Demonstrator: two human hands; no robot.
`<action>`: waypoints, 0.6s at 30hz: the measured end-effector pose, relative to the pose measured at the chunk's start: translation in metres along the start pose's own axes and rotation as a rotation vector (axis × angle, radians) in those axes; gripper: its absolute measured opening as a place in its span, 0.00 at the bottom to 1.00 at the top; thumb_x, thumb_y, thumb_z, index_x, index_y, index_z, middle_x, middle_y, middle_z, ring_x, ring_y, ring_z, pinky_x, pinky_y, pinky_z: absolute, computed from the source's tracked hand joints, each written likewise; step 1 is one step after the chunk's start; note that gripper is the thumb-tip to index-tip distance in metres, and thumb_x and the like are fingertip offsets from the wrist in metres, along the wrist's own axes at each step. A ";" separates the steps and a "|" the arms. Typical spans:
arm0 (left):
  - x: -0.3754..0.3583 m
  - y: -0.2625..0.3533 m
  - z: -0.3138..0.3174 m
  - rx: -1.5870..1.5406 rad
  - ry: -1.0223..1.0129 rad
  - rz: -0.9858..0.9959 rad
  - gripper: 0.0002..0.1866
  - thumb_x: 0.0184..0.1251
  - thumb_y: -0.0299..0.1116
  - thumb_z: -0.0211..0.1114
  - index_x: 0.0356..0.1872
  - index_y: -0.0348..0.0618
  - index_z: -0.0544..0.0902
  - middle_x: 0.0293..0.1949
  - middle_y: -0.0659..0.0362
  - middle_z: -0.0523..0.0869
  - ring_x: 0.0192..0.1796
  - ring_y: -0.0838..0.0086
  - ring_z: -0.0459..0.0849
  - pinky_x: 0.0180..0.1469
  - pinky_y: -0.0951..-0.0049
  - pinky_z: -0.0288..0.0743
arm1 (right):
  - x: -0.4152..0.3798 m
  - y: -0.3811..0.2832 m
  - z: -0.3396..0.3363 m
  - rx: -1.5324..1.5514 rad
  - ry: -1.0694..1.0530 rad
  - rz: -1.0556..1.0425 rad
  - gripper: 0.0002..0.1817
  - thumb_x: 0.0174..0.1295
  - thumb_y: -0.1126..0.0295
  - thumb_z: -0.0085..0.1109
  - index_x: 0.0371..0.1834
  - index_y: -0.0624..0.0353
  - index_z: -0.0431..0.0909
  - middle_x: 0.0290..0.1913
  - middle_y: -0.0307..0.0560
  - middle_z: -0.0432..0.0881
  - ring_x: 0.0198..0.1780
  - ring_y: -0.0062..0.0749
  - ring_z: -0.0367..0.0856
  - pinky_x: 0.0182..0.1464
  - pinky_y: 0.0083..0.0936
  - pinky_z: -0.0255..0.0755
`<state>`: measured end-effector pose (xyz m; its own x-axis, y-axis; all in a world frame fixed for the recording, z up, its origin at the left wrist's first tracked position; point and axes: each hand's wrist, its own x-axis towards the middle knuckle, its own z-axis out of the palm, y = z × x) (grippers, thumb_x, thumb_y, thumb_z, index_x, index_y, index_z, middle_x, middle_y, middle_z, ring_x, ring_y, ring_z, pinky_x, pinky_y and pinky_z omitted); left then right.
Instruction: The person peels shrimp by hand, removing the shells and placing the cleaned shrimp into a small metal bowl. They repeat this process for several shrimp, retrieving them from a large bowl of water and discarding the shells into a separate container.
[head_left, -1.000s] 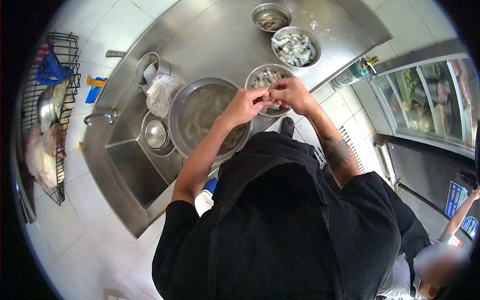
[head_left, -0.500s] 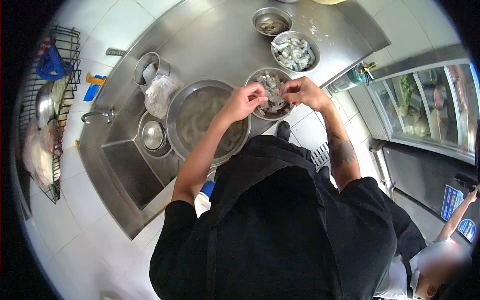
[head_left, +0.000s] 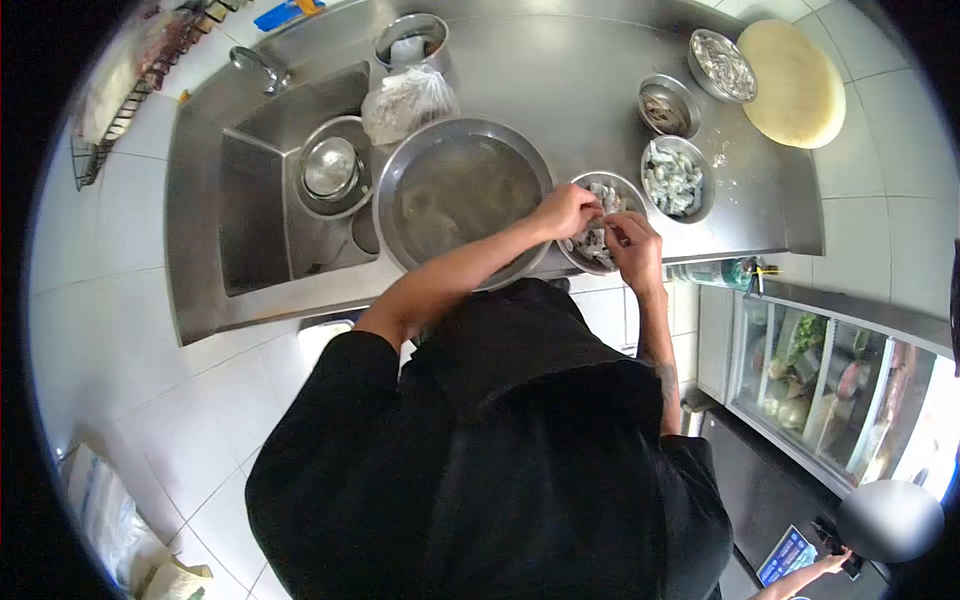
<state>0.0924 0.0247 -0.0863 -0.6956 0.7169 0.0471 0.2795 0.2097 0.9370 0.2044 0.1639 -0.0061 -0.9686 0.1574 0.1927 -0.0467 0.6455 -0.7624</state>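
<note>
My left hand [head_left: 563, 212] and my right hand [head_left: 630, 248] meet over a small steel bowl [head_left: 575, 255] of grey shrimp at the counter's front edge. Both hands pinch one small shrimp [head_left: 600, 233] between their fingertips, just above the bowl. Left of it sits a large steel basin [head_left: 388, 215] of cloudy water, with my left forearm crossing its front rim. A bowl of peeled shrimp [head_left: 675, 178] stands right of the hands.
Further back are two more steel bowls [head_left: 668, 105] [head_left: 722, 62] and a round pale cutting board [head_left: 795, 72]. A sink [head_left: 262, 225] holding a steel pot [head_left: 330, 168] lies left, with a plastic bag [head_left: 405, 98] behind. A glass-fronted cooler [head_left: 830, 385] and another person [head_left: 888, 520] are right.
The view has swung, so the counter now lies level across the top. My hands have come back together over the small bowl, closing the gap seen half a second ago.
</note>
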 end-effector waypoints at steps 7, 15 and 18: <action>-0.009 0.020 -0.012 -0.320 -0.235 -0.126 0.13 0.65 0.32 0.71 0.46 0.34 0.88 0.28 0.59 0.88 0.31 0.82 0.84 0.33 0.78 0.78 | 0.009 0.004 -0.015 -0.047 -0.130 -0.036 0.11 0.54 0.80 0.66 0.42 0.65 0.83 0.37 0.52 0.83 0.34 0.41 0.85 0.38 0.30 0.78; -0.009 0.000 0.014 -0.690 -0.014 -0.389 0.08 0.65 0.27 0.68 0.40 0.31 0.88 0.31 0.51 0.89 0.34 0.73 0.89 0.33 0.73 0.83 | 0.004 -0.001 -0.018 -0.174 -0.173 -0.335 0.15 0.53 0.82 0.65 0.45 0.63 0.82 0.43 0.53 0.82 0.41 0.47 0.84 0.42 0.35 0.79; -0.007 0.019 0.009 0.049 -0.038 -0.194 0.11 0.62 0.35 0.70 0.37 0.37 0.89 0.31 0.46 0.88 0.35 0.60 0.90 0.41 0.58 0.83 | 0.013 0.018 -0.027 -0.160 -0.173 -0.246 0.13 0.52 0.83 0.65 0.42 0.65 0.82 0.44 0.55 0.83 0.40 0.48 0.84 0.42 0.34 0.79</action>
<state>0.1082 0.0296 -0.0714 -0.7142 0.6843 -0.1471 0.1747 0.3777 0.9093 0.1981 0.1975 -0.0003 -0.9609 -0.1378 0.2402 -0.2582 0.7596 -0.5970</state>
